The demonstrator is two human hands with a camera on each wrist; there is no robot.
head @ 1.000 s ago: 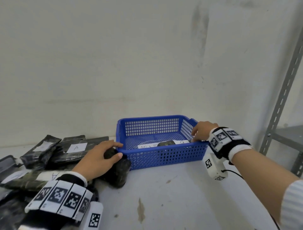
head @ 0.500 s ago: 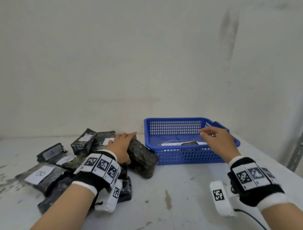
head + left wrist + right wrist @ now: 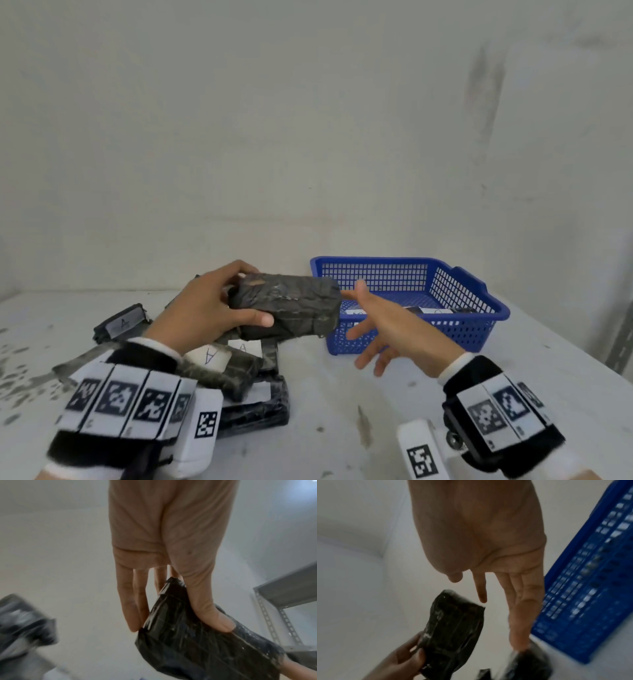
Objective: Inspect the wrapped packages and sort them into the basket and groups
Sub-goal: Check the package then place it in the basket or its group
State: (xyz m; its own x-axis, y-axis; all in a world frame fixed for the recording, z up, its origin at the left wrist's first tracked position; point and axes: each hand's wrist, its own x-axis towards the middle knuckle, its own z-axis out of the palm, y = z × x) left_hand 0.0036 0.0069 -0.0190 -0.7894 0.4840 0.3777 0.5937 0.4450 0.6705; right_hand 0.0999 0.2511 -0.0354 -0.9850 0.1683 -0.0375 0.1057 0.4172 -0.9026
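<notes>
The left hand (image 3: 209,308) grips the wrapped package (image 3: 287,308) aloft for inspection, while the right hand (image 3: 387,329), fingers spread and holding nothing, waits beside the basket (image 3: 479,329).

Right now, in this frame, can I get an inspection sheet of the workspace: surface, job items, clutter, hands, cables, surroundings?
Surface: white table, scuffed, with dark stains.
Job's things: one black wrapped package held up above the pile; blue basket on the right with labelled packages inside; pile of packages on the left, several labels reading A.
Clutter: nothing seen.
Hands: left hand grips the raised package, thumb on its near face; right hand has its fingers spread and holds nothing, just beside the package's end.
Cables: nothing seen.
Surroundings: plain wall behind; grey metal shelf frame to the right.
</notes>
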